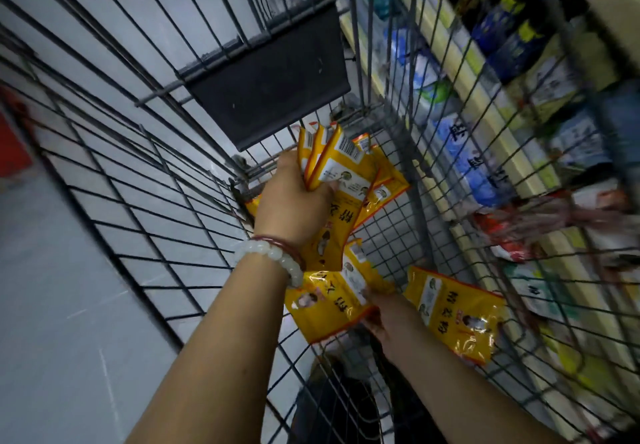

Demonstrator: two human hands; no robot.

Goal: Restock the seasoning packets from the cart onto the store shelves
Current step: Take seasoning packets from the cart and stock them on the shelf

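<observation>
Both my arms reach down into a wire shopping cart [391, 235]. My left hand [294, 201], with a white bead bracelet and a red band at the wrist, grips a fanned bunch of yellow seasoning packets [332, 156] near the cart's far end. My right hand [384, 312] pinches the edge of another yellow packet [325, 308] lying on the cart floor. One more yellow packet [457, 315] lies loose to the right of that hand. Further packets [381, 190] lie under the left hand's bunch.
The cart's folded dark child-seat flap [270, 90] stands at its far end. Store shelves [502, 104] with blue, white and green packaged goods run along the right, seen through the cart's wire side. Grey floor [69, 287] lies to the left.
</observation>
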